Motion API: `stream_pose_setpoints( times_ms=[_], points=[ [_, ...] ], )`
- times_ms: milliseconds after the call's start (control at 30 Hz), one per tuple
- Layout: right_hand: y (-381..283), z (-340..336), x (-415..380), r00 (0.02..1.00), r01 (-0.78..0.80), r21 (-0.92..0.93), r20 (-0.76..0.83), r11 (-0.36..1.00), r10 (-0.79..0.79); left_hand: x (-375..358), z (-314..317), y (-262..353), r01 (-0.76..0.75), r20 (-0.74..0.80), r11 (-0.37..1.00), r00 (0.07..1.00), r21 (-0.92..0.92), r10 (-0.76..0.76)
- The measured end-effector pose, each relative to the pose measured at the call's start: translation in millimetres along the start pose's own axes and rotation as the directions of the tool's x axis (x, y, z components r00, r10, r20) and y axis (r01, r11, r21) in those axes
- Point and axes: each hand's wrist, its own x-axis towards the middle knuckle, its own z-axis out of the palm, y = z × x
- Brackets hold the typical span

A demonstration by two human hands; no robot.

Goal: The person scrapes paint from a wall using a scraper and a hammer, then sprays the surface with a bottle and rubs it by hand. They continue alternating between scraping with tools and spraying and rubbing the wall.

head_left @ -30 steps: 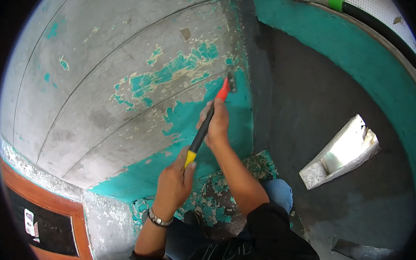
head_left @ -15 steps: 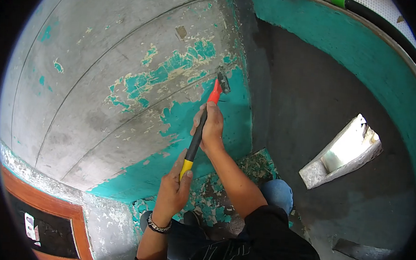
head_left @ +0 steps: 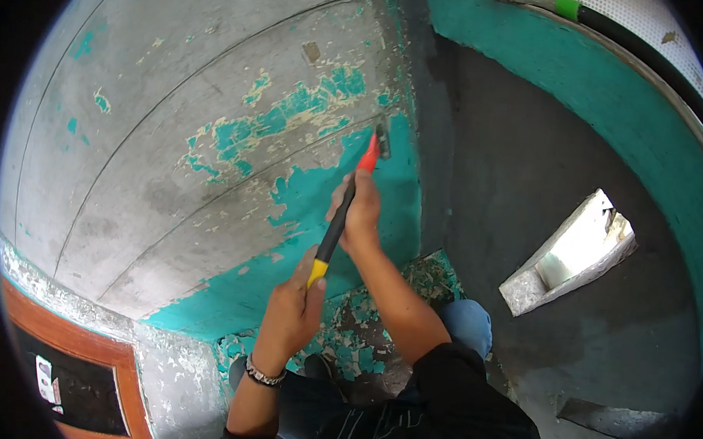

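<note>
A paint scraper with a red neck, black grip and yellow butt lies slantwise across the middle of the view. My left hand, a bracelet at its wrist, is closed around the yellow end. Higher up, my right hand wraps the black grip just below the red neck. The scraper's dark head, slightly blurred, is at the wall over the upper part of the turquoise paint. Bare grey wall with scattered turquoise remnants extends to the left.
Paint flakes litter the floor by my feet. On the dark surface to the right lies a torn, cut-open whitish container, with a dark curved piece below it. A wood-framed dark panel stands lower left.
The scraper head has shifted slightly down along the wall, both hands still on the handle. The whole view has moved a little.
</note>
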Motion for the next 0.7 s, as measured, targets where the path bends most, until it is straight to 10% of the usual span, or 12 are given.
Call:
stream_pose_setpoints(
  times_ms=[100,700],
  points=[
    [-5,-9,13,1.000,-0.008,-0.022,-0.013,1.000,0.007,1,1,5,0.174,0.071,0.985,0.982,0.017,-0.175],
    [-17,1,16,1.000,0.007,0.001,0.008,1.000,-0.007,17,-3,9,0.072,0.019,0.996,0.997,0.053,-0.073]
  ],
)
